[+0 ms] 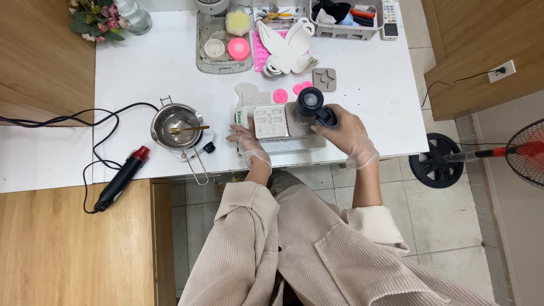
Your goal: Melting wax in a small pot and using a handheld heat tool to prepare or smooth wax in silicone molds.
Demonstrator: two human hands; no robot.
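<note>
Mould [270, 122], pale grey with several small rectangular cavities, lies flat on a white box [281, 143] near the front edge of the white tabletop [141, 62]. Left hand [245, 137], gloved, rests flat with fingers spread against the box's left end, just beside the mould; it grips nothing. Right hand [348, 131], also gloved, is closed around the handle of a black heat gun [313, 105], whose round end faces the camera, right of the mould and above a grey slab on the box.

Left of the box: a small steel pot [175, 124] on a white hotplate [199, 146], a gold spoon [188, 130] lying across the pot's rim. Further left, a black-and-red tool [122, 177] lies at the tabletop's front edge, its black cord looping off to the left.

Behind the mould: a grey star mould [324, 79] and small pink pieces [280, 96]. Further back, a grey tray [221, 63] holds a yellow sponge-like block [238, 21], a white round piece and a pink disc [238, 49]. White butterfly-shaped cut-outs [290, 45] overlap a pink mould. A grey basket [344, 17] of small items sits at the back edge, a remote [389, 20] beside it. Flowers [93, 18] occupy the back left corner.

On the floor to the right stands a fan [527, 153] with a round black base.
</note>
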